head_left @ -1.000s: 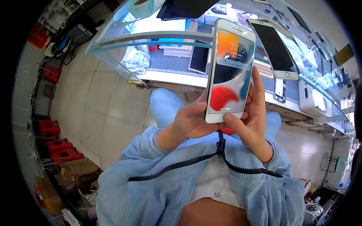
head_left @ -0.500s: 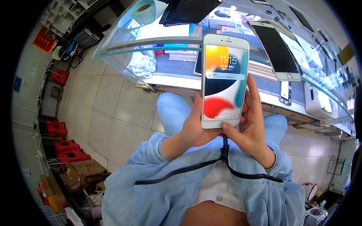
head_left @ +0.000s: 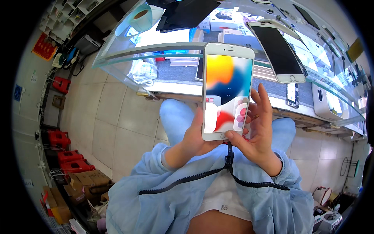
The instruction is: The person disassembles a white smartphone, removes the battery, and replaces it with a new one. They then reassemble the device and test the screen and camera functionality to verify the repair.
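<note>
The left hand [head_left: 194, 138] held the lower left of a lit white phone [head_left: 228, 93] upright before the near edge of the glass counter [head_left: 167, 46], while the right hand [head_left: 257, 138] had its thumb on the phone's lower end and its other fingers loosely spread. Beyond, a dark-screened phone [head_left: 278, 48] lay on the counter's top, a paper roll [head_left: 142, 18] stood toward its left end, and bundled white cables [head_left: 143, 72] lay inside it.

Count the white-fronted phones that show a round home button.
2. A lit smartphone is held in the left hand, the right hand's thumb at its lower edge; a dark-screened smartphone lies on the glass showcase, farther right. Others may be hidden.
</note>
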{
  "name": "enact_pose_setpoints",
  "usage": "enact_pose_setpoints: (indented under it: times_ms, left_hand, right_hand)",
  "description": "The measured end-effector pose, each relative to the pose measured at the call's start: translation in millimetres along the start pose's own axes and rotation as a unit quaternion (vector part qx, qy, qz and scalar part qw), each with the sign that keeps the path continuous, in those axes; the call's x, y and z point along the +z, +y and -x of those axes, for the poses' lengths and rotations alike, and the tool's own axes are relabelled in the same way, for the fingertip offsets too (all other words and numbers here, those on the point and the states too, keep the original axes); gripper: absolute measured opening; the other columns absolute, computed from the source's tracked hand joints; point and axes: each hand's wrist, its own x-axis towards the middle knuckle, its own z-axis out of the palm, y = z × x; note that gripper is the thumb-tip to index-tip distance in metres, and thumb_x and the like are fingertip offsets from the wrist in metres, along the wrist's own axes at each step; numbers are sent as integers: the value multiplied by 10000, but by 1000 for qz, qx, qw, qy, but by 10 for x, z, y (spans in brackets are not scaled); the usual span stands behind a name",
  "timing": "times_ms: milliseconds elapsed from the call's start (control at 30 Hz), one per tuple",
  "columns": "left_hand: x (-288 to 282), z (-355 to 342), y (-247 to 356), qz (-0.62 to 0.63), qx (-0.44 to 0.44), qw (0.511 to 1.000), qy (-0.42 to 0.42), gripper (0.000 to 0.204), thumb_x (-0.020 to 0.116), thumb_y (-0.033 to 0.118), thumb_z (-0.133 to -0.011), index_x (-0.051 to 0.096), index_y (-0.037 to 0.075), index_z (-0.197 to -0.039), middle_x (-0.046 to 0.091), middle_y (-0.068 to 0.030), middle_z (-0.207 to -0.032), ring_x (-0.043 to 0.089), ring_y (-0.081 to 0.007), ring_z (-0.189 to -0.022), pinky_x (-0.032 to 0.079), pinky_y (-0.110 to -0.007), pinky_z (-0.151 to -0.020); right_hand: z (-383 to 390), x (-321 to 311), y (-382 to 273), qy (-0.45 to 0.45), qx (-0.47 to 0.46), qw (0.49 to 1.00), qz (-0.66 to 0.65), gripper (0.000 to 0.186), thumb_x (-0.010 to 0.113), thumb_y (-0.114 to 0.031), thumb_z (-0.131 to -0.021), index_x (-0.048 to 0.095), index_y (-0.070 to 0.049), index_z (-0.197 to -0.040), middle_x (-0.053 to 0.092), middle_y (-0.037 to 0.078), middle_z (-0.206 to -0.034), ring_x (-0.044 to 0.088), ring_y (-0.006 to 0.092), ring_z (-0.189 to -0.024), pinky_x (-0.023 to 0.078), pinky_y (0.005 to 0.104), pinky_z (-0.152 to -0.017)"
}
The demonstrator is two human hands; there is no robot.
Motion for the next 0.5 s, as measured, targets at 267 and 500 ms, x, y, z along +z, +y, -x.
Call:
enact_pose_setpoints:
  times_ms: [267, 500]
  left_hand:
    - [9, -4, -31, -43, 3, 999, 9, 770, 164, 640, -891, 162, 85, -1425, 358, -203, -1372, 439, -340, -1212, 407, -461, -932]
    - [140, -42, -48, -114, 5, 985, 132, 623, 501, 97, -909, 114, 98, -1398, 382, -193, -1337, 476, -317, -1182, 510, -413, -853]
  right_hand:
    - [-76, -95, 74, 11, -65, 995, 74, 848, 771, -183, -698, 269, -2, -1357, 317, 193, -1340, 483, 268, -1103, 452, 352, -867]
    - [-162, -146, 77, 7, -74, 993, 97, 843, 785, -253, -690, 308, -19, -1345, 311, 200, -1350, 486, 270, -1109, 467, 345, -845]
